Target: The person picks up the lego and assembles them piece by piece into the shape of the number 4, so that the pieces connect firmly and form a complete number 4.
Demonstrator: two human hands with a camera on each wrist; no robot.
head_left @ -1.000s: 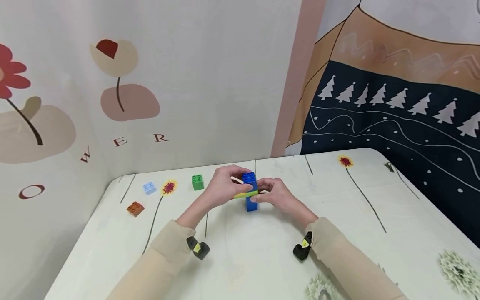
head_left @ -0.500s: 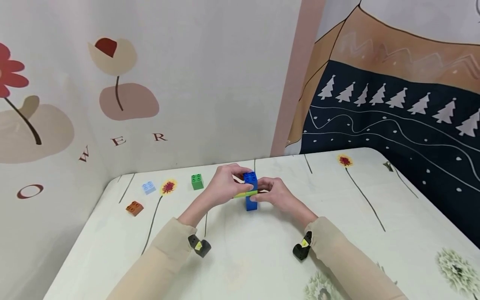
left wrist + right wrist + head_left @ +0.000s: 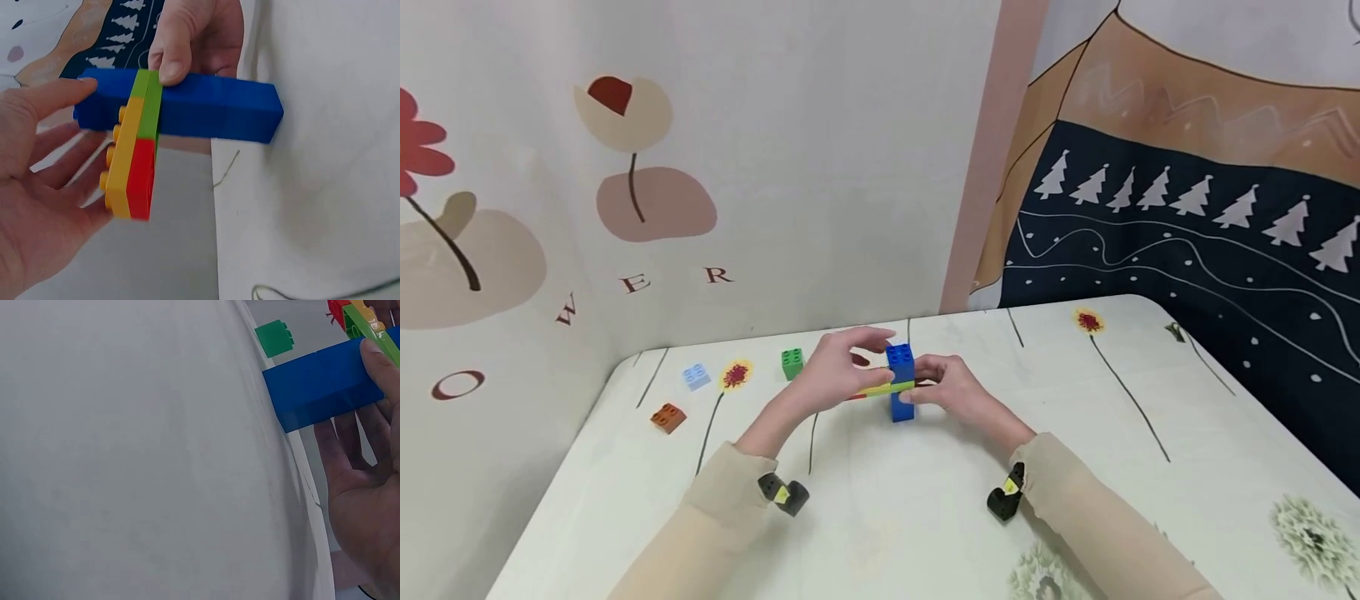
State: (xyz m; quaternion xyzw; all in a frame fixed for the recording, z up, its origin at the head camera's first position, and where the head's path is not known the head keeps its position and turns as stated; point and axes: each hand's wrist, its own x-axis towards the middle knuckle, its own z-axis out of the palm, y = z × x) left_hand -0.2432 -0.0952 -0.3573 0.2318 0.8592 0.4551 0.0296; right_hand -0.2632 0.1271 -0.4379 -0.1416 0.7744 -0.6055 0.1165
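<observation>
A tower of blue toy building blocks (image 3: 900, 360) stands upright on the table. Flat green (image 3: 150, 111), yellow (image 3: 123, 164) and red (image 3: 140, 178) pieces cross it partway up and jut out to the left. My right hand (image 3: 953, 390) grips the tower around the crossing layer, thumb on the near side. Beside its upper left, my left hand (image 3: 831, 371) has spread, relaxed fingers. The left thumb tip (image 3: 87, 89) overlaps the top blue block in the left wrist view; whether it touches is unclear.
To the left on the table lie a green block (image 3: 792, 363), a light blue block (image 3: 696, 376) and an orange-brown block (image 3: 668, 417). Printed cloth covers the table (image 3: 880, 517). A curtain (image 3: 820, 167) hangs behind its far edge.
My left hand has loosened from the top blue block and shifted a little left, showing more of the yellow and red pieces. The right hand and tower have stayed put.
</observation>
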